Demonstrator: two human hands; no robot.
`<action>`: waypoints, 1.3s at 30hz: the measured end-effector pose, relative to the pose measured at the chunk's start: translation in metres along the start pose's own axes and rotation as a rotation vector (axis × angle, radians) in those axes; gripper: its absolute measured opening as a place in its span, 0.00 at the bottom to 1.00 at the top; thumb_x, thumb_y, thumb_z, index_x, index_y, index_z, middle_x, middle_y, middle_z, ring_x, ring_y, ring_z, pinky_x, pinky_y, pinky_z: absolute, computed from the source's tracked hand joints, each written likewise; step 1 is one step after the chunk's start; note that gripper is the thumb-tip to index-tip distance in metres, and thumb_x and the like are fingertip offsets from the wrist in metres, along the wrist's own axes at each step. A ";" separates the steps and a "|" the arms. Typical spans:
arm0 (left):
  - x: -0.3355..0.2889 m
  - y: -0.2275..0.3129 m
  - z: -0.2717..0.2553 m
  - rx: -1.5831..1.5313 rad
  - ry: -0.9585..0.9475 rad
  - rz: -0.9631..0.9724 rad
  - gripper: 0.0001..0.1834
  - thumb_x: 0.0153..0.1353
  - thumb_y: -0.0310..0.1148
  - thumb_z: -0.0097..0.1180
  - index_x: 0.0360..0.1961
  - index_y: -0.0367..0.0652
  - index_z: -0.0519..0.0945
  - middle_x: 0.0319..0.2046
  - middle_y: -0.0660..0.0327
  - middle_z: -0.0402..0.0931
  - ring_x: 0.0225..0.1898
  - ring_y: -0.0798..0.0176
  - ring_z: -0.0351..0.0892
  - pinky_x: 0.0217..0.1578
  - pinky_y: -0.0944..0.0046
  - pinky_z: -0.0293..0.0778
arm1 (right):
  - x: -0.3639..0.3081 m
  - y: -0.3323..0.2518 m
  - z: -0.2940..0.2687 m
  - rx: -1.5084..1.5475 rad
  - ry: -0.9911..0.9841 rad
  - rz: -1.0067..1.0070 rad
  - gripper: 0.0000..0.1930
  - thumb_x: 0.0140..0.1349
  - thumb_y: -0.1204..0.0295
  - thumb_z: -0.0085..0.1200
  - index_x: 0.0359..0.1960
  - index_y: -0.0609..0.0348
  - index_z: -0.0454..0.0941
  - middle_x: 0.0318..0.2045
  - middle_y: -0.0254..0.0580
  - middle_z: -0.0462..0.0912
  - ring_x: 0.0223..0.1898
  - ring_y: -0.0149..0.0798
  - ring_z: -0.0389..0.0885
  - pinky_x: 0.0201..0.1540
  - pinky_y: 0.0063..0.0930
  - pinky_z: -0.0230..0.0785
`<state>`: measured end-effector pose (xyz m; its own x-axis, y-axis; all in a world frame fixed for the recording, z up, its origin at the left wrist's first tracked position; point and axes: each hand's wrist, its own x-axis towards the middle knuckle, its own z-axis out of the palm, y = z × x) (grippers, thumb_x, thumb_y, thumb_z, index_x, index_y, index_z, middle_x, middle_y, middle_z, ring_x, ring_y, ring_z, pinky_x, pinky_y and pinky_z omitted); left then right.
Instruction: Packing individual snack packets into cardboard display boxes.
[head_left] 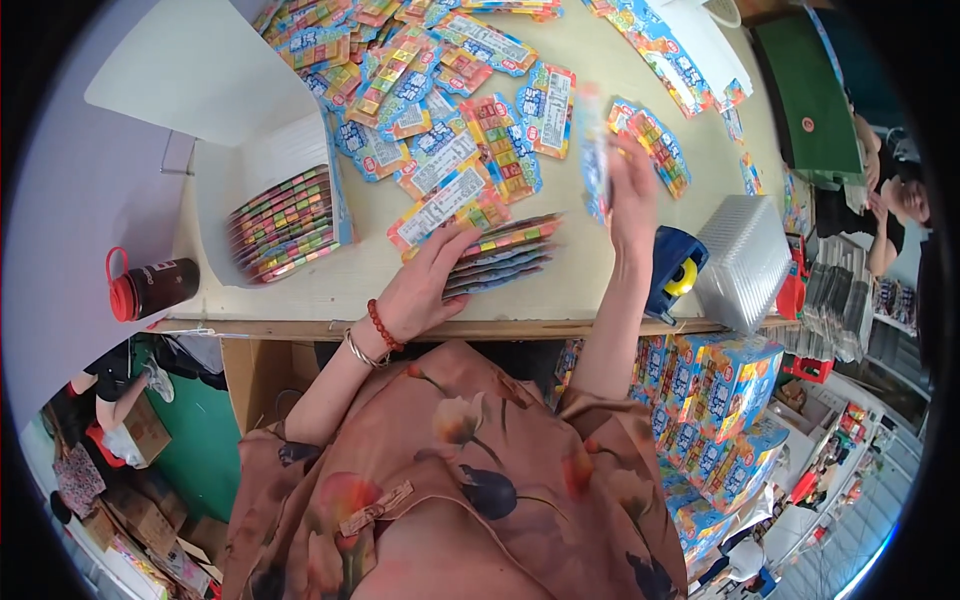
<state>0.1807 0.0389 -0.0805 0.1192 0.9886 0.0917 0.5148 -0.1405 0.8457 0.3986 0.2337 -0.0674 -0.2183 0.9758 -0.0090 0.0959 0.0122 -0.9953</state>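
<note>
My left hand is closed around a stack of candy blister packs, held on edge just above the table's near side. In my right hand is a single blister pack, blurred by motion, upright and apart from the stack. Another blister pack lies just beyond that hand. A loose pile of colourful blister packs spreads over the far middle of the table. To the left stands an open white carton, its lid raised, with a row of packs inside.
A blue tape dispenser and a stack of clear plastic trays sit at the table's right. A dark bottle with a red lid is at the left edge. Printed boxes are stacked below right. Another person is at far right.
</note>
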 end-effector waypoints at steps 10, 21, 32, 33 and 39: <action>-0.012 -0.010 0.018 0.159 0.396 0.092 0.53 0.40 0.24 0.72 0.68 0.43 0.54 0.64 0.46 0.54 0.61 0.43 0.61 0.61 0.52 0.63 | 0.026 -0.007 0.052 -0.427 -1.179 0.256 0.08 0.57 0.70 0.61 0.32 0.62 0.84 0.25 0.32 0.82 0.30 0.23 0.75 0.33 0.21 0.66; -0.001 -0.026 0.012 -0.248 0.049 0.023 0.55 0.44 0.25 0.71 0.70 0.40 0.48 0.61 0.47 0.61 0.61 0.47 0.65 0.60 0.56 0.65 | -0.036 -0.039 -0.003 -0.413 -0.585 -0.082 0.07 0.49 0.75 0.65 0.30 0.58 0.81 0.33 0.33 0.76 0.40 0.34 0.73 0.45 0.29 0.64; 0.006 -0.020 0.013 -0.237 -0.021 -0.010 0.46 0.47 0.25 0.70 0.65 0.39 0.57 0.58 0.51 0.61 0.61 0.54 0.65 0.61 0.59 0.63 | -0.060 -0.020 -0.007 -0.828 -0.229 -0.373 0.14 0.43 0.77 0.68 0.32 0.58 0.77 0.44 0.41 0.73 0.48 0.43 0.73 0.49 0.34 0.66; 0.007 -0.019 0.013 -0.237 -0.022 -0.010 0.46 0.47 0.25 0.70 0.65 0.39 0.57 0.58 0.51 0.61 0.61 0.54 0.65 0.61 0.59 0.63 | -0.063 -0.022 -0.013 -0.689 -0.248 -0.310 0.13 0.43 0.77 0.68 0.32 0.58 0.78 0.45 0.42 0.75 0.50 0.44 0.73 0.50 0.35 0.66; 0.006 -0.017 0.012 -0.152 0.032 0.081 0.42 0.45 0.24 0.68 0.62 0.43 0.63 0.55 0.52 0.69 0.57 0.47 0.68 0.61 0.53 0.62 | -0.067 -0.080 -0.056 -0.070 -0.086 -0.063 0.07 0.56 0.82 0.61 0.32 0.64 0.74 0.34 0.39 0.82 0.36 0.31 0.81 0.43 0.22 0.74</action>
<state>0.1827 0.0470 -0.1002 0.1270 0.9760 0.1770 0.3701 -0.2122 0.9044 0.4598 0.1799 0.0185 -0.3079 0.9505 0.0418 0.1467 0.0909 -0.9850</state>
